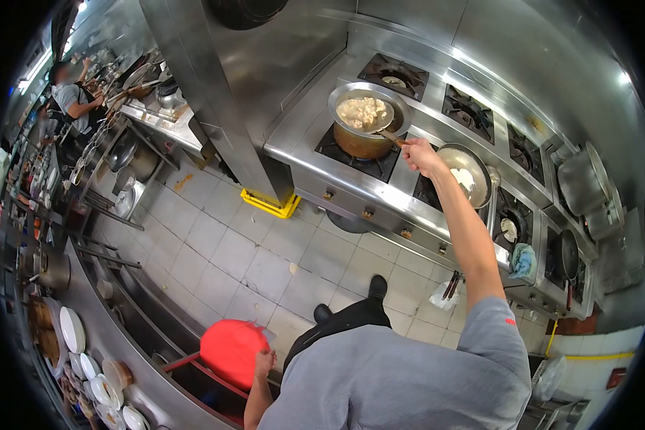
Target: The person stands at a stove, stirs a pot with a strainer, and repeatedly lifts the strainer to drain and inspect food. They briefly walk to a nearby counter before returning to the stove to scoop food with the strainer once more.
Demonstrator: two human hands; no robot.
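Note:
My right hand is closed round the wooden handle of a strainer over the stove. Pale, lumpy food pieces lie in the strainer, inside a wide metal bowl that sits on a browned pot. Under my right forearm stands a frying pan with a white mass in it. My left hand hangs low at my side, fingers curled, beside the edge of a round red plastic piece. Whether it touches that piece or holds something small is hidden.
The steel stove has several burners, with a blue cloth on its front edge and a dark pan at the right. A yellow-edged base surrounds the steel pillar. Stacked white plates stand at lower left. Another person stands far left.

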